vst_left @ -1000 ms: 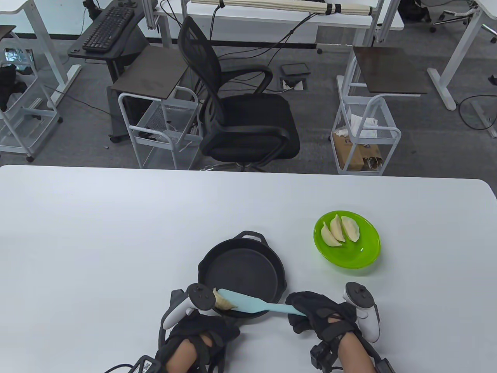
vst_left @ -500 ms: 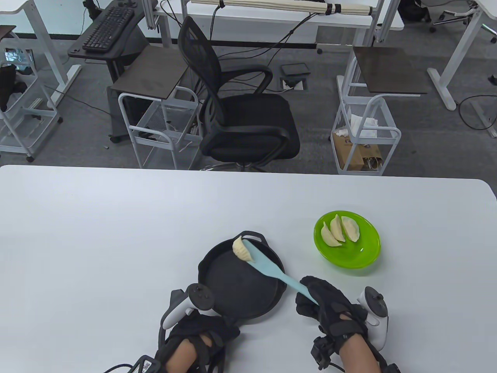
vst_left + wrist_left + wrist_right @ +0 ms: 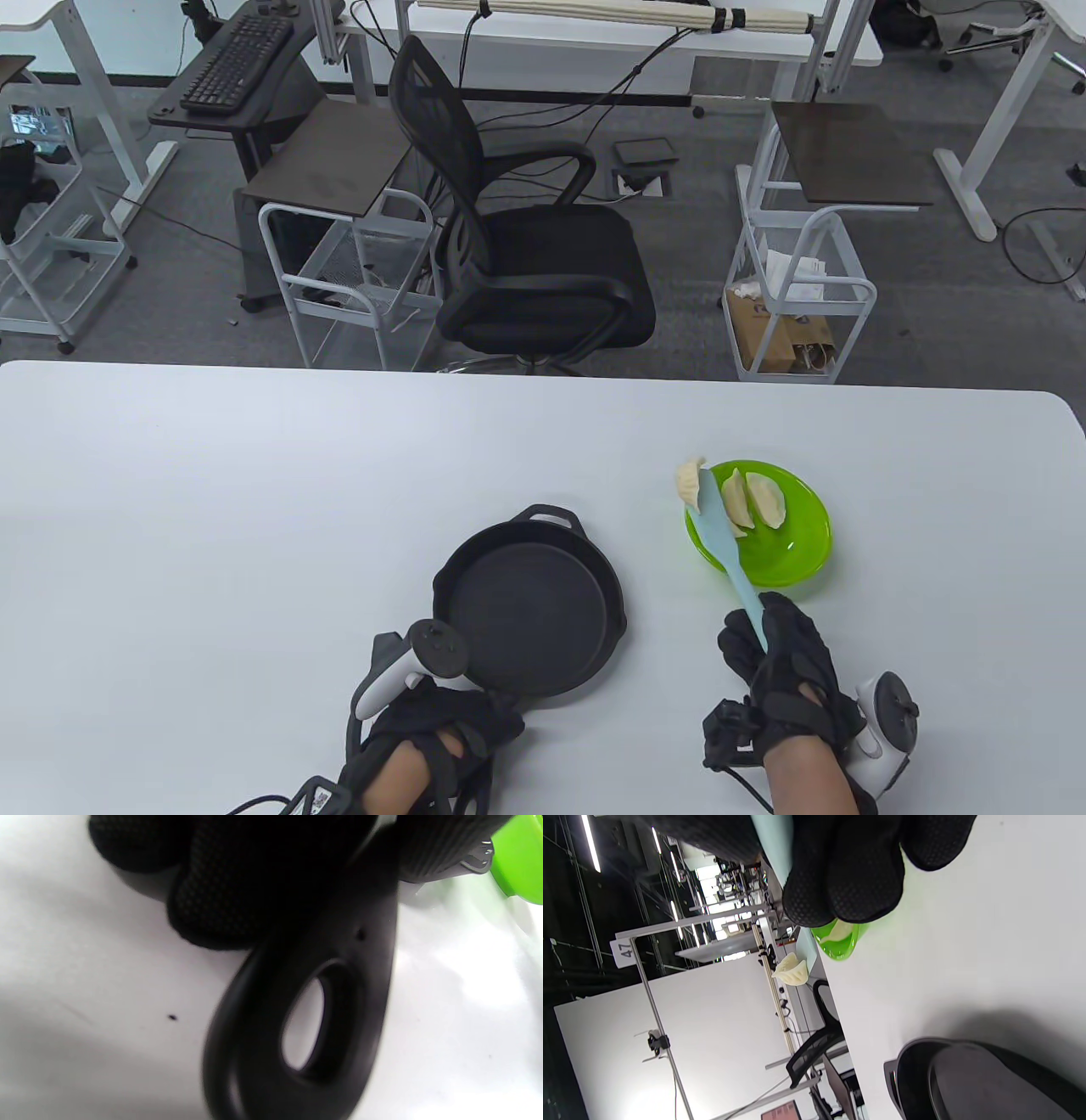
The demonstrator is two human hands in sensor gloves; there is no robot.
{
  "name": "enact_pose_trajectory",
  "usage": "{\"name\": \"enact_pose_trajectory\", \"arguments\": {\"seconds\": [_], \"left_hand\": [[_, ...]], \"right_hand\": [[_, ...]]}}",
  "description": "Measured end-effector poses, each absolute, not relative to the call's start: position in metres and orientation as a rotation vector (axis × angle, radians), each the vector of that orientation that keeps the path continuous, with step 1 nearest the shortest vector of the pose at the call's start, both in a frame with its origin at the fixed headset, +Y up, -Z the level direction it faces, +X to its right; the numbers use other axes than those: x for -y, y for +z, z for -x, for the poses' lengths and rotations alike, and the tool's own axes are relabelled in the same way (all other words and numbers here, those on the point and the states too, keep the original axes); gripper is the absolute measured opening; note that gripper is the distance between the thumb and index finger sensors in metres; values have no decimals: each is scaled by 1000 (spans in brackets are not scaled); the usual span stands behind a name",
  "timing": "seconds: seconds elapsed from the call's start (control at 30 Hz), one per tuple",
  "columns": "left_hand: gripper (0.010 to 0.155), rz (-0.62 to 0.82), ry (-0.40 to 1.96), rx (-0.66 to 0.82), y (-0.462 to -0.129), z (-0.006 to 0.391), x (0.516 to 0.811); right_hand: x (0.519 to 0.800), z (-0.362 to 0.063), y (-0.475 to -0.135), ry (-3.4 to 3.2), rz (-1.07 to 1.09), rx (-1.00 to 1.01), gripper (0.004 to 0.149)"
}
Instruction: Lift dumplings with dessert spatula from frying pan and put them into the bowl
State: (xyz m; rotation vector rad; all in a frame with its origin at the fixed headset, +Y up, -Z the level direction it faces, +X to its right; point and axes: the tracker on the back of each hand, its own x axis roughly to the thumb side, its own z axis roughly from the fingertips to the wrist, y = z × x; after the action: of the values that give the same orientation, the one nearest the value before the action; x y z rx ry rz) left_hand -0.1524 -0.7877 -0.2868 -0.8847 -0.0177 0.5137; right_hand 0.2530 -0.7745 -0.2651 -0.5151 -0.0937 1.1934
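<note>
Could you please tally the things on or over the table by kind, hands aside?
Dumplings: 4 (one on the spatula, three in the bowl, e.g.)
Spatula: 1
Bowl: 1
Frying pan: 1
Total: 7

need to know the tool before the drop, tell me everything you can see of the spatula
The spatula is pale blue, one smooth piece that looks like silicone or plastic, with a flat blade widening from a slim handle. The right hand grips the handle end. It is held off the table, angled up and left over the bowl's left rim. One dumpling rides on the blade tip.
</note>
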Motion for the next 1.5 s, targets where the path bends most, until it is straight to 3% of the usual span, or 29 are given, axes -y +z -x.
{"name": "enact_pose_trajectory", "arguments": {"seconds": [0.43,0.73,1.1,1.5], "left_hand": [[62,883,513,17,-287,152,788],[62,884,515,17,-287,152,788],[62,882,513,18,-287,152,788],[63,873,504,18,-287,151,788]], "right_hand": [[760,-279,-264,1523,629,177,45],[734,-259,-266,1847,384,427,48],[757,-192,-280,1795,67,-24,47],[780,-165,-290,2035,-26,-260,45]]}}
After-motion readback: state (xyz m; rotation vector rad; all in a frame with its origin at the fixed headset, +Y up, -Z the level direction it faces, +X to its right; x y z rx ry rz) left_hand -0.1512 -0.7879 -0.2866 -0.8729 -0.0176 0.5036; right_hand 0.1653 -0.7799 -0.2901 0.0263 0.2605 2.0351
